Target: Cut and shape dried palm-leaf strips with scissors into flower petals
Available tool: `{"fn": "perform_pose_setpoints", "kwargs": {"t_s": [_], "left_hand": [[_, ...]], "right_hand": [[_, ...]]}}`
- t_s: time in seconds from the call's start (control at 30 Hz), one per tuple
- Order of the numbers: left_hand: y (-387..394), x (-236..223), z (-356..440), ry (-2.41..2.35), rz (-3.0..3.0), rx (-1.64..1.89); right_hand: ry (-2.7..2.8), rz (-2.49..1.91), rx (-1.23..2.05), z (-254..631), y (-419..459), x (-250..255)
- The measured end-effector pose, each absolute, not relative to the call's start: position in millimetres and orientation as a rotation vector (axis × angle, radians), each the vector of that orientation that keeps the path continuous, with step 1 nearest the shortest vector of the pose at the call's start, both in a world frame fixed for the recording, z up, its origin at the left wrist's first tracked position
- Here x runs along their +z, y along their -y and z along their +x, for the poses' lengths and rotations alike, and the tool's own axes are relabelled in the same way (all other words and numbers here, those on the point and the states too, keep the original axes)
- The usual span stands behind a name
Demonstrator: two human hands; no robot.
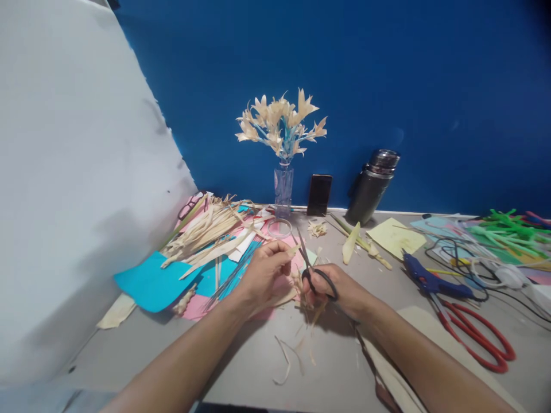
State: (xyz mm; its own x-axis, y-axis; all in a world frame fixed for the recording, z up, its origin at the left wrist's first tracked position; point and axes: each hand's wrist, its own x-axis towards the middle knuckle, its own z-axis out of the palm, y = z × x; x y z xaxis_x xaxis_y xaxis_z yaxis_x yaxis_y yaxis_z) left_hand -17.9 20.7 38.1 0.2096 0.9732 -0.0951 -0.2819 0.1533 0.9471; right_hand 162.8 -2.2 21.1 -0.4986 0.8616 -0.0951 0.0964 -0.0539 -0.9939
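Flowers in bottle at back of counter, phone then flask rightward, husk strips on paper at left, hand-held scissors before the bottle, glue gun at right

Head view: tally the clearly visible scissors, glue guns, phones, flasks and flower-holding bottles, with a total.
Scissors: 2 (black-handled pair, red-handled pair)
Glue gun: 1
Phone: 1
Flask: 1
Flower-holding bottle: 1
Total: 6

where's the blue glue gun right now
In the head view, the blue glue gun lies on the right side of the table, right of the right hand, between the pale yellow paper and the red-handled scissors.
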Motion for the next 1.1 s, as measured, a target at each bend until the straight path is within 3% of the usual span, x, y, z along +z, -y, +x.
{"fn": "perform_pose_setpoints", "kwargs": {"t_s": [1.1], "left_hand": [[-28.2,43.8,-22.2,-0.825,0.879,1.185]], "right_hand": [[1.674,-1.096,1.632,163.9,2.2,9.2]]}}
